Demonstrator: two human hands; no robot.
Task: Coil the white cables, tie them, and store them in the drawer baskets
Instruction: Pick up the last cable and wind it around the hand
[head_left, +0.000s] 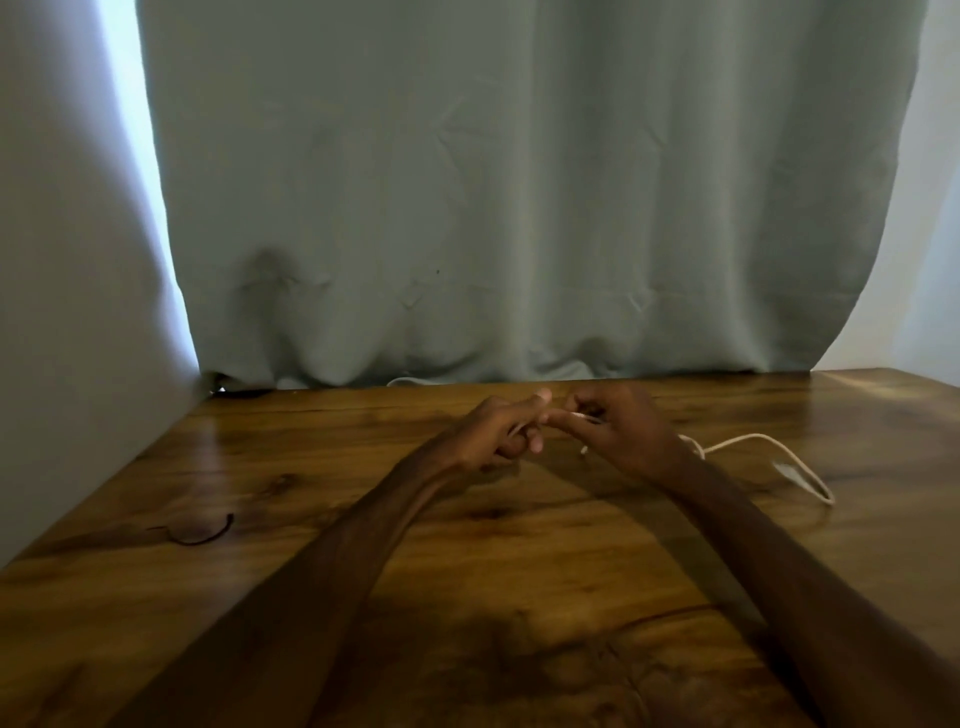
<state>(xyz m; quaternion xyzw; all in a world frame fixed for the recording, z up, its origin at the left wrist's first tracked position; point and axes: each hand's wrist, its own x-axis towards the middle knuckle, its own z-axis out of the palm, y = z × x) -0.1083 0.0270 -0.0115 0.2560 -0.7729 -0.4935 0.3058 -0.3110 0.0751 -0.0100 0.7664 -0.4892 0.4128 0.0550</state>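
White cable (748, 441) runs from between my two hands out to the right, loose loop lying on the worktop (363, 441), a plug end near the loop's far bend. Right hand (618, 431) is closed on the cable near one end; left hand (501, 431) is curled w/ a short bit pinched, fingertips of both nearly touching, prob. to start the first coil turn. Dark tie band (202, 532) sits well off to the left, ready for tying. Curtain (493, 182) behind; no drawer baskets in view.
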